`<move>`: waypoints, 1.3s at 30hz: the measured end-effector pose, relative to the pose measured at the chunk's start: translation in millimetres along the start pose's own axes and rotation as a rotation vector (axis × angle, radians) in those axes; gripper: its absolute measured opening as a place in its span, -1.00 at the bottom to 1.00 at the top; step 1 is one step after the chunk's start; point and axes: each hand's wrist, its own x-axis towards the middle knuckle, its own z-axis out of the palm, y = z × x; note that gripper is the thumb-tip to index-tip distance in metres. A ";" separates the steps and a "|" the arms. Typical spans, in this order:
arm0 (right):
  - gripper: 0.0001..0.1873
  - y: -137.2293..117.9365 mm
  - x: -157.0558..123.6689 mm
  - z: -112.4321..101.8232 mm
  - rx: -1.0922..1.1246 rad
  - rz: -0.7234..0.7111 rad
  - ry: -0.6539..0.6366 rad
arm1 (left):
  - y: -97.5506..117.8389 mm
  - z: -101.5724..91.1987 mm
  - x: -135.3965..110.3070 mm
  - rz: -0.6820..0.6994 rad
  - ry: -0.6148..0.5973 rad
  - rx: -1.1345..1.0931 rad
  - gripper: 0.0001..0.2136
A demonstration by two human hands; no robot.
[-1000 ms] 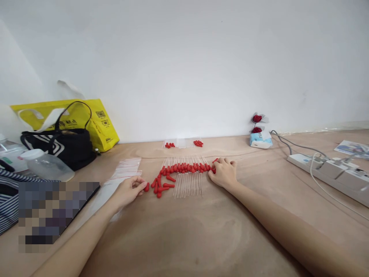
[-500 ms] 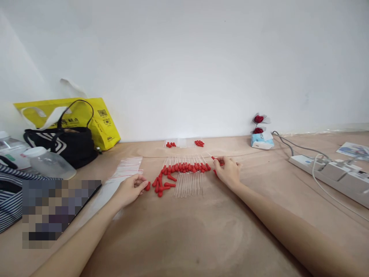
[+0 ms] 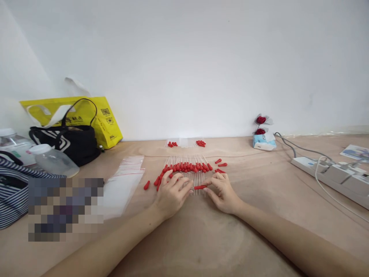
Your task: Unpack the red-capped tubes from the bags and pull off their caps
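Note:
My left hand [image 3: 174, 192] is closed in a pinch, its fingertips at the left end of a red rubber dropper bulb [image 3: 199, 187]; the thin glass tube it appears to hold is mostly hidden by the fingers. On the bulb's right end, my right hand [image 3: 223, 194] pinches with thumb and fingers. Both hands are low over a row of bare glass dropper tubes [image 3: 198, 177]. Just behind them lies a row of droppers with red bulbs [image 3: 187, 166], tubes pointing to the wall. Loose red bulbs [image 3: 147, 185] lie left of my left hand, partly covered by it.
Several loose bulbs [image 3: 222, 164] lie beyond my right hand. Clear zip bags [image 3: 122, 188] are at left, with another bagged set [image 3: 184, 142] by the wall. A black bag [image 3: 77, 144], plastic bottle [image 3: 56, 161], tissue pack [image 3: 263, 144] and power strip [image 3: 331, 175] surround the area.
Both hands have come together at the middle, over the bare glass tubes. A red bulb is now held between them. Loose bulbs at right, previously behind my right hand, are uncovered.

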 end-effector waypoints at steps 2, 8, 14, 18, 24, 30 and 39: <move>-0.86 -1.8 1.6 0.9 -0.007 -0.012 -0.009 | 2.3 3.2 0.0 -0.016 -0.020 -0.009 -0.85; -0.85 -3.7 5.4 9.9 -0.124 -0.157 0.065 | 2.4 2.6 -2.8 -0.008 -0.029 0.019 -0.83; -0.81 -2.1 3.4 13.6 -0.224 -0.216 0.093 | 4.1 1.0 -2.6 0.017 -0.035 0.025 -0.83; -0.82 -3.2 2.2 10.8 -0.227 -0.226 0.081 | 4.6 -0.5 -2.3 0.020 -0.039 0.026 -0.83; -0.83 -5.4 2.2 9.3 -0.209 -0.246 0.054 | 5.5 -0.8 -2.6 0.024 -0.039 0.013 -0.83; -0.85 -5.8 0.6 7.4 -0.174 -0.272 0.062 | 4.9 -0.5 -3.8 0.037 -0.022 0.021 -0.84; -0.85 -7.5 0.1 5.0 -0.185 -0.294 0.082 | 6.7 -3.7 -2.6 0.051 -0.017 0.030 -0.83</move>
